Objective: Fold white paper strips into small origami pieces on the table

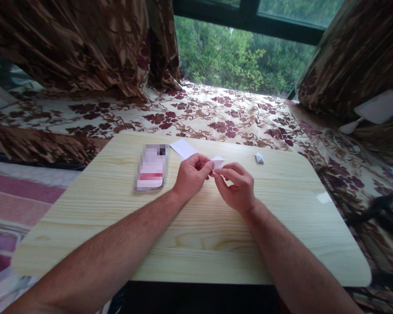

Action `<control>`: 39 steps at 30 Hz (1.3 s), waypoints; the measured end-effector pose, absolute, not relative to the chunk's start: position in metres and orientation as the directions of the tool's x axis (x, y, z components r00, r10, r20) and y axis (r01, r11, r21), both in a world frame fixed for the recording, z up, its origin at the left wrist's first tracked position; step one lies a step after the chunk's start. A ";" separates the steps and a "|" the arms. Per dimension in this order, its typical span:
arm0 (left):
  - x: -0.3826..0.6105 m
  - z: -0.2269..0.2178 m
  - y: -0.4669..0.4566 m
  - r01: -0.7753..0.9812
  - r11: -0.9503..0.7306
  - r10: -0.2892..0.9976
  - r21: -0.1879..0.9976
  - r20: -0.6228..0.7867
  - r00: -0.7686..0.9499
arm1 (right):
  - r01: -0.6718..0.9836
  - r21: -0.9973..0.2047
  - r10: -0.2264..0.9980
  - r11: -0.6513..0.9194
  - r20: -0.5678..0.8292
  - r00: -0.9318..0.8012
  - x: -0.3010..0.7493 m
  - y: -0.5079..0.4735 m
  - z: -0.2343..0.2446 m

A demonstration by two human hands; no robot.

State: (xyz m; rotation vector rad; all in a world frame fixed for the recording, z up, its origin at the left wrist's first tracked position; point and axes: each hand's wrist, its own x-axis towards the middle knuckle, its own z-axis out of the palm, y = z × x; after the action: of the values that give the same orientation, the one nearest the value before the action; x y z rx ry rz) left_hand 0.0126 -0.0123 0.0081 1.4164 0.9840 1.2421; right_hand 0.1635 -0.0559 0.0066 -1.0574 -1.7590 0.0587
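Note:
A small folded piece of white paper (218, 162) is held between both hands above the middle of the table. My left hand (194, 172) pinches its left side between thumb and fingers. From the right, my right hand (236, 185) grips the lower edge with thumb and index finger. Behind my left hand lies a flat white sheet of paper (183, 149), partly covered by that hand. A small folded paper figure (259, 158) sits apart, to the right of my right hand.
The pale wood-grain table (209, 261) has rounded corners. A blurred-out flat item that looks like a phone (151, 168) lies left of my hands. Beyond the table are a flower-patterned cloth (222, 113), curtains (118, 43) and a window. A white lamp-like object (380, 106) stands at right.

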 end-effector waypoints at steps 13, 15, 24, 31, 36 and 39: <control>0.010 0.005 -0.018 0.326 -0.664 0.746 0.673 0.619 0.244 | 0.623 -0.544 0.680 0.562 0.733 0.027 0.168 -0.054 0.007; 0.009 0.005 -0.017 0.327 -0.675 0.736 0.661 0.633 0.239 | 0.612 -0.560 0.688 0.559 0.725 0.035 0.167 -0.054 0.007; 0.008 0.004 -0.016 0.306 -0.696 0.717 0.649 0.646 0.261 | 0.575 -0.593 0.716 0.564 0.698 0.017 0.165 -0.056 0.011; 0.006 0.003 -0.015 0.336 -0.777 0.623 0.532 0.726 0.292 | 0.628 -0.511 0.678 0.587 0.734 -0.038 0.167 -0.056 0.011; 0.005 0.007 -0.017 0.380 -0.798 0.591 0.468 0.734 0.336 | 0.668 -0.463 0.676 0.583 0.733 -0.081 0.168 -0.057 0.012; 0.005 0.009 -0.018 0.414 -0.798 0.588 0.439 0.719 0.370 | 0.685 -0.451 0.689 0.572 0.718 -0.102 0.168 -0.057 0.012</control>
State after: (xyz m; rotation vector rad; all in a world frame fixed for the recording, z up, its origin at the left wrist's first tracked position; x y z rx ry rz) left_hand 0.0047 -0.0183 0.0093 2.4423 0.9041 1.3995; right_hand 0.1684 -0.0566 0.0120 -1.1265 -1.8075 0.0049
